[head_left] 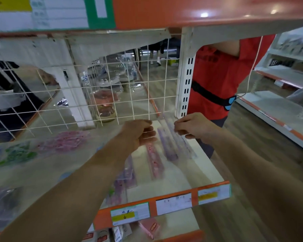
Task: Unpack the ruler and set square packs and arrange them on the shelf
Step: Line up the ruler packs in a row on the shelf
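Hands | left hand, right hand both pinching clear ruler pack | over shelf

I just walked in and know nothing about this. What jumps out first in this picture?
The left hand and right hand meet at the back of the white shelf, both gripping a clear pack of purple rulers close to the wire grid. A pink ruler pack lies just left of it. Behind the shelf, on the right, stands a person in a red shirt.
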Action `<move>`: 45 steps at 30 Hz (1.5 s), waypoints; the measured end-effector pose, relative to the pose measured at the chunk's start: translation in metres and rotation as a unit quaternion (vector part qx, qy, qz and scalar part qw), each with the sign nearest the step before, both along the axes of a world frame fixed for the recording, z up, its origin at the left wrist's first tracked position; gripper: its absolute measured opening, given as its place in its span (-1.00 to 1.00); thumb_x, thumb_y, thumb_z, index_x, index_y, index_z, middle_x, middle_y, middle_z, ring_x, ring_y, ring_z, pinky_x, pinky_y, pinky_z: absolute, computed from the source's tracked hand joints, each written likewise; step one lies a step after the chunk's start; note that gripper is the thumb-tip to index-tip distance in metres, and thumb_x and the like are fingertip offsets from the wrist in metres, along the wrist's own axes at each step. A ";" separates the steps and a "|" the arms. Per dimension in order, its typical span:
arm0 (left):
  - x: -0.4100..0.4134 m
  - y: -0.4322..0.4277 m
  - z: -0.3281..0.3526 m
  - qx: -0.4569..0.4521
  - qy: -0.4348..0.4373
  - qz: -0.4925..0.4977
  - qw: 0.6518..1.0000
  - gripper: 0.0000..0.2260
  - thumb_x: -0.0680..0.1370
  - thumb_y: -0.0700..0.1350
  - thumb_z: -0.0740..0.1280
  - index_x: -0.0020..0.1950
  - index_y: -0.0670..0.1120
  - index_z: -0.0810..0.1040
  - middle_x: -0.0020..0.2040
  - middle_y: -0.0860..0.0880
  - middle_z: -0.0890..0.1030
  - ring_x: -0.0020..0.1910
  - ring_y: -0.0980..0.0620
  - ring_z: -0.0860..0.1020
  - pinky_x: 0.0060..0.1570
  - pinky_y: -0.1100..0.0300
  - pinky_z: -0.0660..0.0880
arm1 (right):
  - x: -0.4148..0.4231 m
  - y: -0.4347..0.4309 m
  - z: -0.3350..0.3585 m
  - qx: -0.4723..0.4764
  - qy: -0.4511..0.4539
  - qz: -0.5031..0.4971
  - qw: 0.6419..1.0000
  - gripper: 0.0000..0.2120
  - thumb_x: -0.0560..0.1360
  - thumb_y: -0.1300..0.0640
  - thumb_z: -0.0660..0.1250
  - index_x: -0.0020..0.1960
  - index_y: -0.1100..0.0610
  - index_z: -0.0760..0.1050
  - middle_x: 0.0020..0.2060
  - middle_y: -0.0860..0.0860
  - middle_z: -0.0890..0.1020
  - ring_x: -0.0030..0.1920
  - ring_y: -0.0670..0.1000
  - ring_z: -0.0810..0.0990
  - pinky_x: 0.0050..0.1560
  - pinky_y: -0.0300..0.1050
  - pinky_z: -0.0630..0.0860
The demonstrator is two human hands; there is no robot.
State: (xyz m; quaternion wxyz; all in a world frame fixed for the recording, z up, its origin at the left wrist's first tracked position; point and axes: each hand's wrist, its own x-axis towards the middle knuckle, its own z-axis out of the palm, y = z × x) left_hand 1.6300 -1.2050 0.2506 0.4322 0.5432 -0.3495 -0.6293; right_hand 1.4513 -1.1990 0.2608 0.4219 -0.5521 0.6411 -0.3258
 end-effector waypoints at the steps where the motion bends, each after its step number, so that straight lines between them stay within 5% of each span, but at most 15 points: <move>1: 0.001 0.000 -0.002 0.006 -0.014 -0.015 1.000 -0.88 0.57 -0.30 0.24 -0.15 -0.18 0.50 -0.28 -0.11 0.50 -0.32 -0.02 0.53 -0.36 0.08 0.60 | -0.001 0.000 -0.003 0.014 -0.012 0.003 1.000 -0.88 0.48 0.27 0.39 -0.02 0.30 0.61 -0.20 0.16 0.64 -0.35 -0.06 0.53 -0.42 -0.33 0.44; 8: -0.015 0.003 -0.002 0.030 -0.003 -0.051 0.998 -0.89 0.57 -0.28 0.25 -0.14 -0.18 0.52 -0.29 -0.11 0.59 -0.46 0.01 0.61 -0.50 0.16 0.56 | 0.006 -0.006 -0.010 0.036 -0.125 0.028 0.991 -0.91 0.51 0.26 0.36 -0.18 0.22 0.56 -0.26 0.15 0.56 -0.31 -0.01 0.48 -0.36 -0.25 0.38; 15: 0.009 -0.005 -0.009 0.031 -0.049 0.003 0.998 -0.90 0.55 -0.29 0.29 -0.14 -0.17 0.54 -0.35 -0.08 0.51 -0.44 0.03 0.54 -0.40 0.13 0.57 | 0.002 -0.019 -0.032 0.033 0.053 0.012 0.998 -0.85 0.44 0.35 0.30 -0.17 0.44 0.59 -0.37 0.23 0.58 -0.45 0.07 0.46 -0.43 -0.20 0.39; 19: 0.009 -0.004 -0.009 0.031 -0.062 -0.006 0.998 -0.90 0.54 -0.28 0.29 -0.14 -0.15 0.54 -0.36 -0.07 0.51 -0.49 0.06 0.54 -0.39 0.14 0.55 | 0.012 -0.027 -0.043 0.026 0.165 0.029 0.986 -0.87 0.38 0.36 0.23 -0.24 0.30 0.55 -0.44 0.20 0.53 -0.53 0.07 0.44 -0.41 -0.15 0.41; 25: 0.008 -0.004 -0.009 0.028 -0.077 -0.017 0.996 -0.88 0.56 -0.26 0.26 -0.15 -0.11 0.53 -0.37 -0.05 0.51 -0.48 0.09 0.52 -0.44 0.22 0.50 | 0.011 -0.025 -0.042 -0.017 0.304 0.053 0.951 -0.87 0.44 0.17 0.32 -0.12 0.22 0.57 -0.31 0.08 0.59 -0.30 0.08 0.58 -0.17 -0.06 0.57; 31: 0.000 -0.004 -0.009 0.026 -0.068 -0.025 0.997 -0.89 0.56 -0.31 0.26 -0.15 -0.18 0.50 -0.32 -0.10 0.52 -0.44 0.03 0.52 -0.46 0.19 0.53 | 0.033 -0.005 -0.014 -0.096 0.207 0.120 0.966 -0.55 0.44 -0.09 0.36 -0.06 0.35 0.60 -0.16 0.21 0.67 -0.15 0.19 0.66 -0.16 0.04 0.59; 35: 0.000 -0.004 -0.007 0.010 -0.060 -0.008 0.998 -0.86 0.53 -0.38 0.26 -0.22 -0.23 0.47 -0.32 -0.16 0.50 -0.59 0.04 0.51 -0.57 0.20 0.52 | 0.052 0.005 -0.007 -0.132 0.358 0.126 0.916 -0.56 0.39 -0.24 0.39 -0.20 0.16 0.45 -0.27 0.01 0.55 -0.26 0.05 0.54 -0.38 -0.12 0.35; 39: 0.010 -0.001 -0.007 0.014 -0.082 -0.005 0.997 -0.85 0.52 -0.36 0.27 -0.23 -0.21 0.47 -0.29 -0.15 0.51 -0.44 -0.01 0.53 -0.59 0.21 0.48 | 0.066 0.005 -0.003 -0.118 0.383 0.138 0.906 -0.54 0.43 -0.14 0.39 -0.37 0.11 0.25 -0.42 -0.01 0.38 -0.34 0.05 0.45 -0.40 -0.15 0.27; 45: 0.046 0.007 -0.005 0.034 -0.096 0.019 0.995 -0.84 0.57 -0.25 0.27 -0.21 -0.14 0.45 -0.27 -0.06 0.47 -0.32 0.03 0.50 -0.32 0.11 0.46 | 0.080 -0.001 -0.021 -0.071 0.451 0.139 0.879 -0.71 0.53 -0.01 0.28 0.12 0.18 0.46 -0.04 0.07 0.57 -0.01 0.09 0.55 -0.10 -0.12 0.38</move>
